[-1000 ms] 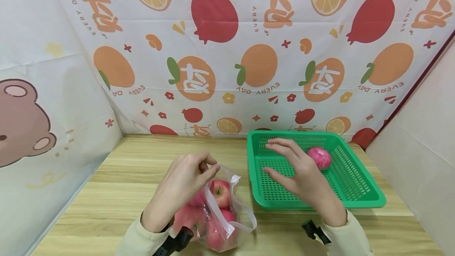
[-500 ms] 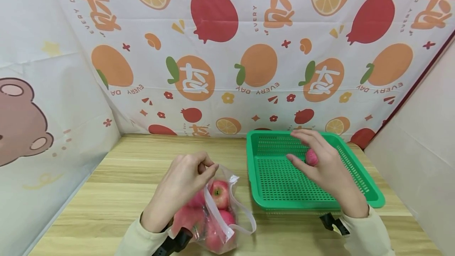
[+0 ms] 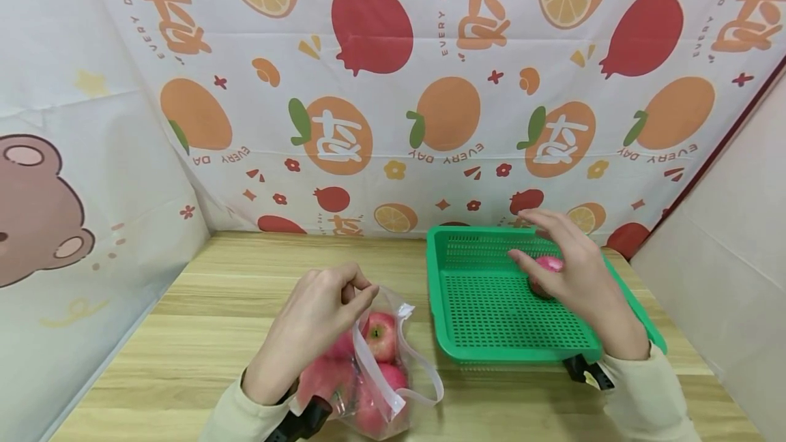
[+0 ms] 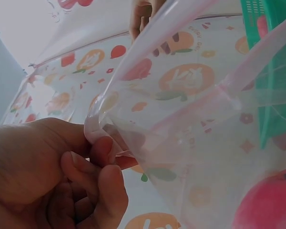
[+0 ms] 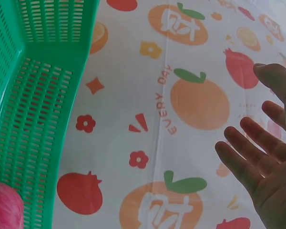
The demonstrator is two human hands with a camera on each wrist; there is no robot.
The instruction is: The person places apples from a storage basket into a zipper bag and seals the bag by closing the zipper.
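Note:
At the front centre, a clear plastic zip bag (image 3: 393,421) holds several red apples (image 3: 382,336). My left hand (image 3: 316,322) pinches the bag's upper edge between thumb and fingers; the left wrist view shows the thin film (image 4: 97,129) between the fingertips. Its white zip strip (image 3: 424,367) loops out toward the right. One more red apple (image 3: 537,288) lies in the green basket (image 3: 439,333), toward its back right. My right hand (image 3: 580,278) is over the basket with spread fingers and nothing in it, partly covering that apple in the head view.
The wooden table (image 3: 202,333) meets a fruit-printed cloth (image 3: 393,176) at the back. White side walls rise on the left (image 3: 135,176) and right (image 3: 724,244). The basket stands to the right of the bag, close to the back cloth.
My right hand has moved right and slightly back, from over the basket's middle to beside the apple. The left hand and the bag have stayed in place.

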